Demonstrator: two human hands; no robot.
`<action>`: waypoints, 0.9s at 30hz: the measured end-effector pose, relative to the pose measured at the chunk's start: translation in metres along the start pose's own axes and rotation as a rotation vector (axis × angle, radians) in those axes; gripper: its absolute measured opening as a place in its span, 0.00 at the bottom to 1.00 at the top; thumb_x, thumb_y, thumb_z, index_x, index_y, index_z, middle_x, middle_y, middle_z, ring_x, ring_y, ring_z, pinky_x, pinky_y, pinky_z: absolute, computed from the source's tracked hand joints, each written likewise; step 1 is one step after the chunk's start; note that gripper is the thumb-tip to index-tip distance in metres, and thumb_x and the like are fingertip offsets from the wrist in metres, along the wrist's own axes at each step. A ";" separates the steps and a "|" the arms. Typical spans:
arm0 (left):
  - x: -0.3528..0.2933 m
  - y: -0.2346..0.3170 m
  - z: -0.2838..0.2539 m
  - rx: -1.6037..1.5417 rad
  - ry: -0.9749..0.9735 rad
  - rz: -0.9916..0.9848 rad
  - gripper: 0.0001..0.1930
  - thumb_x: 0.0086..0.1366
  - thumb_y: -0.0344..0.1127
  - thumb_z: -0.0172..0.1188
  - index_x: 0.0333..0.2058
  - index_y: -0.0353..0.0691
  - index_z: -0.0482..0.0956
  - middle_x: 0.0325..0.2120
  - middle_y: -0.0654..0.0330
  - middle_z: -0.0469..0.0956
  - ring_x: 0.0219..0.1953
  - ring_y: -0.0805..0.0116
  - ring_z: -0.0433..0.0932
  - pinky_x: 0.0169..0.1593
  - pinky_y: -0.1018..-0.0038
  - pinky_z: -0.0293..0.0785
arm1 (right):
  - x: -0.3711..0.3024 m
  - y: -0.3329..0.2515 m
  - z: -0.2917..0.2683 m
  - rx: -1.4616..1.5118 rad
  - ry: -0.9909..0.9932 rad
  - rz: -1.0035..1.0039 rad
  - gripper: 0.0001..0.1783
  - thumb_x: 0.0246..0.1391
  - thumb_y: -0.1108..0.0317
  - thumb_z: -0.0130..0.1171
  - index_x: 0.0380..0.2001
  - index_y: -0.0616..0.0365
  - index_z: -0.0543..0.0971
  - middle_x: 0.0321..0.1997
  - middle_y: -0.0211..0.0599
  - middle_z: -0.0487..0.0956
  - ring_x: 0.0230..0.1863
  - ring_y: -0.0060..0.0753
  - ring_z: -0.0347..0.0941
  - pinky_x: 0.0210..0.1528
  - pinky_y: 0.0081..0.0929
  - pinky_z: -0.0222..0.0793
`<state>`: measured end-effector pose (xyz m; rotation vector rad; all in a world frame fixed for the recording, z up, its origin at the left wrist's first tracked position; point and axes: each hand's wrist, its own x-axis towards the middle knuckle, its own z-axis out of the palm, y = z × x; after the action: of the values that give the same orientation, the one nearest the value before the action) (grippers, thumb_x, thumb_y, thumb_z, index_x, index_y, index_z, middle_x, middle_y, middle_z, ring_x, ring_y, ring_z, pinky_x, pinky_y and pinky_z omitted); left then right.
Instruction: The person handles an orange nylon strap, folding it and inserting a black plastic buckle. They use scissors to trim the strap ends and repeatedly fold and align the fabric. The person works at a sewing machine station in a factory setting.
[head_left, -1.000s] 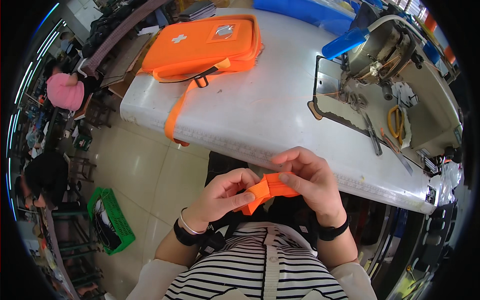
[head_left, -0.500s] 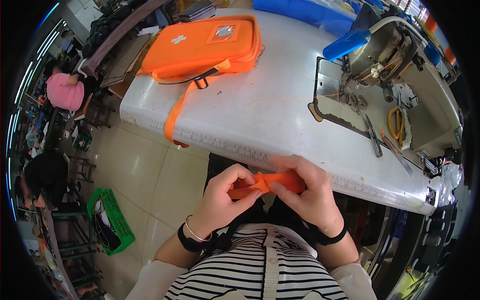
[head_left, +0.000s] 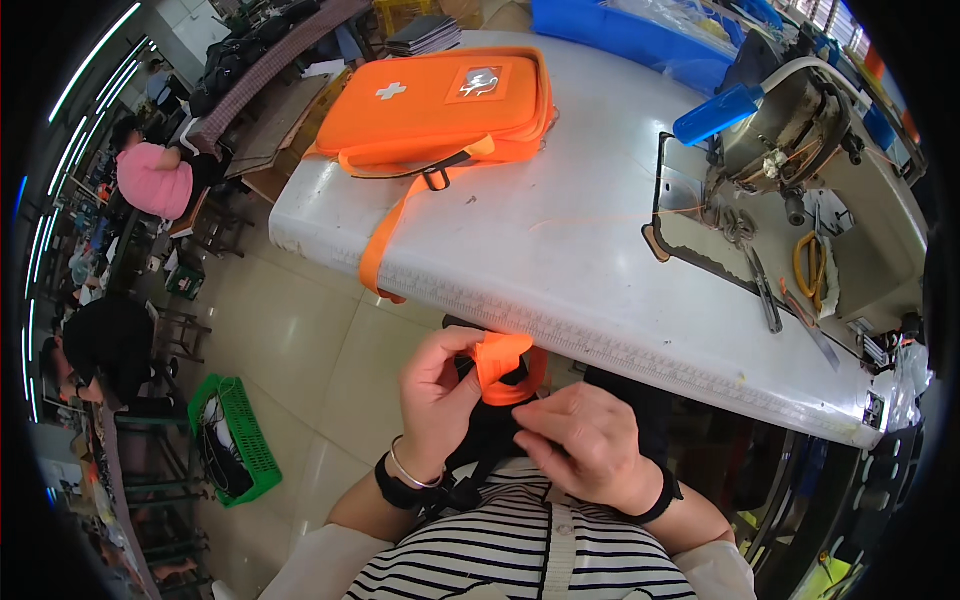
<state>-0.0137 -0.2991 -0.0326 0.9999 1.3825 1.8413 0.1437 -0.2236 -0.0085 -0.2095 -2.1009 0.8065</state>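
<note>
- Below the edge of the white work surface (head_left: 560, 250), a person in a striped top held a folded piece of orange webbing (head_left: 503, 362) over the lap, with something black just behind it.
- Left hand (head_left: 437, 400) was clenched on the webbing's left side, thumb and fingers pinching the fold; a dark band and a thin bracelet sat at that wrist.
- Right hand (head_left: 590, 445) lay just beneath the webbing, fingers curled toward its lower edge; whether it actually gripped the strap could not be told from this angle.
- On the surface, well apart from the hands, lay an orange first-aid pouch (head_left: 445, 100) with a white cross, its long strap (head_left: 385, 245) trailing over the near edge.
- An industrial sewing machine (head_left: 790, 130) stood at the far right of the surface, with yellow-handled scissors (head_left: 808, 265) beside it.
- Risk, as judged: the fold looked pinched firmly by one hand only, so a loosened thumb could let the stiff webbing spring open; the dangling pouch strap could snag a knee and drag the pouch off.
</note>
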 end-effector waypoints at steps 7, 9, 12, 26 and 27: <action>-0.003 0.001 0.005 0.021 -0.110 0.083 0.15 0.53 0.17 0.56 0.41 0.34 0.75 0.37 0.58 0.76 0.39 0.70 0.72 0.46 0.76 0.67 | 0.019 0.007 -0.018 0.074 0.022 0.295 0.25 0.39 0.78 0.64 0.45 0.61 0.73 0.50 0.45 0.73 0.46 0.43 0.71 0.46 0.33 0.69; 0.004 0.016 -0.001 0.206 -0.361 0.050 0.14 0.51 0.16 0.54 0.38 0.34 0.76 0.35 0.57 0.76 0.40 0.69 0.74 0.44 0.76 0.69 | 0.023 0.012 -0.024 0.199 -0.075 0.289 0.29 0.40 0.78 0.63 0.50 0.62 0.71 0.55 0.45 0.71 0.52 0.44 0.68 0.52 0.36 0.65; 0.015 0.028 -0.004 0.342 -0.587 0.096 0.14 0.47 0.15 0.54 0.34 0.35 0.78 0.32 0.59 0.75 0.38 0.67 0.74 0.41 0.75 0.68 | 0.019 0.021 -0.028 0.382 -0.252 0.293 0.31 0.40 0.78 0.64 0.52 0.61 0.70 0.52 0.39 0.73 0.50 0.40 0.69 0.52 0.33 0.64; 0.009 0.020 0.005 0.659 -0.194 0.317 0.14 0.45 0.19 0.61 0.33 0.39 0.78 0.27 0.61 0.75 0.32 0.64 0.73 0.38 0.71 0.68 | 0.000 0.008 0.000 0.103 -0.011 0.519 0.14 0.43 0.76 0.67 0.33 0.61 0.74 0.29 0.35 0.75 0.23 0.25 0.71 0.25 0.19 0.70; 0.007 0.019 0.007 0.676 -0.143 0.344 0.14 0.45 0.19 0.61 0.33 0.38 0.77 0.27 0.61 0.75 0.31 0.64 0.73 0.36 0.71 0.69 | -0.002 0.006 0.006 0.038 0.051 0.450 0.14 0.43 0.76 0.66 0.33 0.62 0.73 0.29 0.36 0.75 0.23 0.26 0.72 0.25 0.19 0.71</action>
<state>-0.0125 -0.2947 -0.0120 1.7606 1.8810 1.4914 0.1394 -0.2226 -0.0159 -0.6925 -2.0138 1.0880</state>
